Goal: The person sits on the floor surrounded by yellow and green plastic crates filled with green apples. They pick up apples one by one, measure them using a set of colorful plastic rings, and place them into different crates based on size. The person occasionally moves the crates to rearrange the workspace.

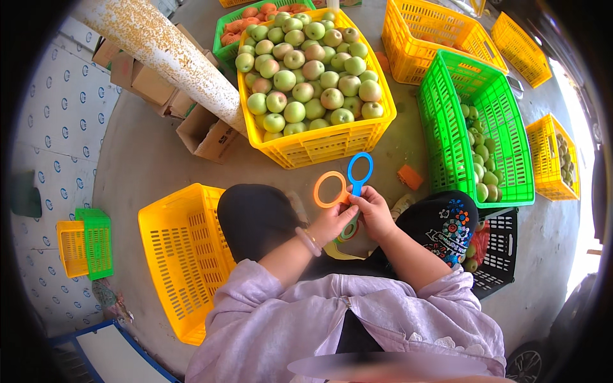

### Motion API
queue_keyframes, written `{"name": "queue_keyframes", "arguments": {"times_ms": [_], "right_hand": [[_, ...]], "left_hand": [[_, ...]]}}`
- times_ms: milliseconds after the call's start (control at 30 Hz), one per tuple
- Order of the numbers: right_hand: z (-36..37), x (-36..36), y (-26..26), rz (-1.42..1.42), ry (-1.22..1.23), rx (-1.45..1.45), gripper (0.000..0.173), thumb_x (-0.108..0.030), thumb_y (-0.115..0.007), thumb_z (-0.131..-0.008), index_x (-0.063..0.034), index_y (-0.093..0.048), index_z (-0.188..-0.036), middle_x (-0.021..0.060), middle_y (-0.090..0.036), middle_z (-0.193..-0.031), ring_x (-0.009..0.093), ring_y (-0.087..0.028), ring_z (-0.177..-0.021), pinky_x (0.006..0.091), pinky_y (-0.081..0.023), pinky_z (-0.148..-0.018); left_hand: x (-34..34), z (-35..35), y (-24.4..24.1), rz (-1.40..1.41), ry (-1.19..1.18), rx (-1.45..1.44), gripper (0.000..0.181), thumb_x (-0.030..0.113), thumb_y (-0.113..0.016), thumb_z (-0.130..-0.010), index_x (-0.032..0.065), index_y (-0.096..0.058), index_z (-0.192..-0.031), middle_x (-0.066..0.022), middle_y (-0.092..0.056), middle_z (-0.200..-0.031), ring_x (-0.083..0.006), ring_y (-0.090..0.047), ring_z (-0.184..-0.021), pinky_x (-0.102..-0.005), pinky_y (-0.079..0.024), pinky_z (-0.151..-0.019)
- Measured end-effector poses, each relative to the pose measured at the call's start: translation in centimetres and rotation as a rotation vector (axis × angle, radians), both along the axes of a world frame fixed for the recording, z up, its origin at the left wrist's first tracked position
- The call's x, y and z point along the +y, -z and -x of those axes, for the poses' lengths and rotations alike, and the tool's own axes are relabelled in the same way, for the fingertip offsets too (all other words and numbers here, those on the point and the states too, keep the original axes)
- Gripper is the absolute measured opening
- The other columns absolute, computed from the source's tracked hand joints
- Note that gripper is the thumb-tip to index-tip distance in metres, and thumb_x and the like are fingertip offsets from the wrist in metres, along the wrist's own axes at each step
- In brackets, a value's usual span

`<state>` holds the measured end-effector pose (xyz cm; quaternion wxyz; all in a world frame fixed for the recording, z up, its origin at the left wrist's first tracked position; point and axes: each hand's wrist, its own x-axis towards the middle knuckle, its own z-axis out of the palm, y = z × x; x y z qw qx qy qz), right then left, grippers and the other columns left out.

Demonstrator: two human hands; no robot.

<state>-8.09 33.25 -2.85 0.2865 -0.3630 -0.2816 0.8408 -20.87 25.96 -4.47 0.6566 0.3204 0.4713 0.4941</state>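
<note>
A set of coloured plastic fruit-sizing rings is spread between my two hands over my lap. My left hand [334, 224], with a bangle at the wrist, pinches the handle of the orange ring [343, 196]. The handle of the blue ring [357, 187], which points away from me, is gripped by my right hand [376, 210]. Below my fingers a green ring [351, 230] and part of a red one show, partly hidden by the hands. Just beyond stands a yellow plastic crate [330, 136] heaped with green and blushed apples [302, 92].
A yellow crate [184, 258] lies tilted at my left, and a green crate [479, 201] of apples stands at right. A black crate [498, 256] sits beside my knee. A rusty white post [177, 62] and cardboard boxes [206, 134] are at upper left. Orange foam netting [410, 177] lies on the floor.
</note>
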Motion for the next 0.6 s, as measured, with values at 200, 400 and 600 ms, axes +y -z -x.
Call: {"name": "queue_keyframes", "arguments": {"times_ms": [200,400,600], "right_hand": [[-0.4,0.3,-0.1,-0.113,-0.041,-0.225,0.02,-0.017,-0.068,-0.088,-0.007,-0.059,-0.103,-0.0027,-0.06,-0.078,0.007,-0.056,-0.068,0.0218,-0.045,-0.059],[0.1,0.1,-3.4,-0.147,0.107,-0.131,0.016,-0.015,-0.067,-0.088,-0.009,-0.062,-0.101,-0.0037,-0.06,-0.079,0.006,-0.051,-0.072,0.0221,-0.043,-0.067],[-1.6,1.9,-3.4,-0.086,0.14,-0.03,0.005,-0.011,-0.065,-0.088,-0.0109,-0.062,-0.091,-0.0018,-0.063,-0.092,0.008,-0.055,-0.085,0.022,-0.042,-0.076]], "left_hand": [[0.1,0.1,-1.7,0.051,-0.071,0.037,0.04,0.017,-0.052,-0.098,0.0019,-0.044,-0.134,-0.0044,-0.057,-0.119,-0.0107,-0.054,-0.109,-0.026,-0.044,-0.093],[-0.4,1.0,-4.1,0.097,-0.085,-0.136,0.025,0.014,-0.054,-0.095,0.0002,-0.058,-0.115,-0.0077,-0.066,-0.102,-0.0145,-0.063,-0.093,-0.0276,-0.05,-0.083],[-0.9,0.8,-5.8,0.062,-0.17,-0.212,0.022,0.017,-0.054,-0.094,0.0,-0.06,-0.107,-0.0102,-0.068,-0.092,-0.0155,-0.066,-0.079,-0.0285,-0.053,-0.073]]}}
